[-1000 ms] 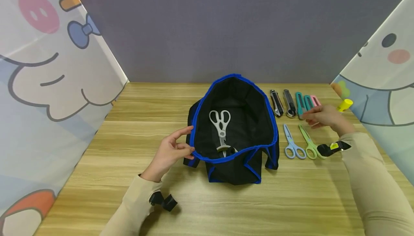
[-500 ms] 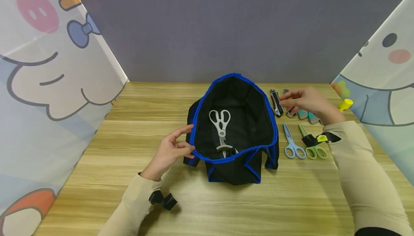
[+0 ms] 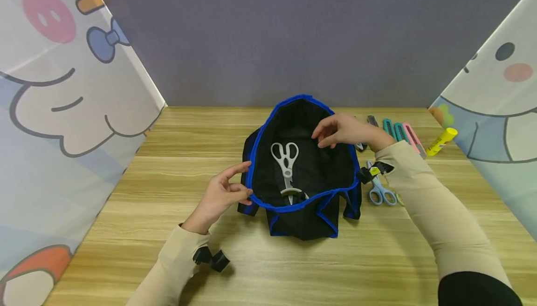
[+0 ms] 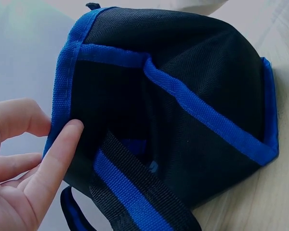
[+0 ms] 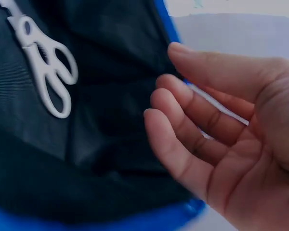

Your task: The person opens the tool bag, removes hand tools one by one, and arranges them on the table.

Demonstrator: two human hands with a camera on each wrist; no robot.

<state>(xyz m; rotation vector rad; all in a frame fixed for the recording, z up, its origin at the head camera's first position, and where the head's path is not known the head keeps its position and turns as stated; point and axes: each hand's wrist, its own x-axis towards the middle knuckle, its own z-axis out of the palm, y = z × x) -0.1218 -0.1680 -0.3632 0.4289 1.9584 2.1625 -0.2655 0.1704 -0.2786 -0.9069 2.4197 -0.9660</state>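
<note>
A black fabric tote bag (image 3: 304, 224) with blue trim stands open-topped in the middle of the table. Its left rim is pinched by my left hand (image 3: 220, 199); the left wrist view has fingers (image 4: 62, 154) on both sides of the blue edging. Inside lie white-handled scissors (image 3: 287, 161), also seen in the right wrist view, and an olive curved item (image 3: 291, 192) partly hidden by the front rim. Over the bag's right side hovers my right hand (image 3: 344, 131), its fingers loosely bent and holding nothing. A black and blue strap (image 4: 135, 192) hangs along the bag's outside.
Right of the bag lie two teal utility knives (image 3: 388, 128), a pink one (image 3: 413, 137) and dark ones (image 3: 372, 120) partly behind my arm. A yellow glue stick (image 3: 441, 141) is further right. Blue scissors (image 3: 379, 192) lie nearer; green ones are mostly covered by my sleeve.
My right hand has moved left from the utility knives, across the dark ones, to over the bag's opening. My left hand keeps its place on the rim.
</note>
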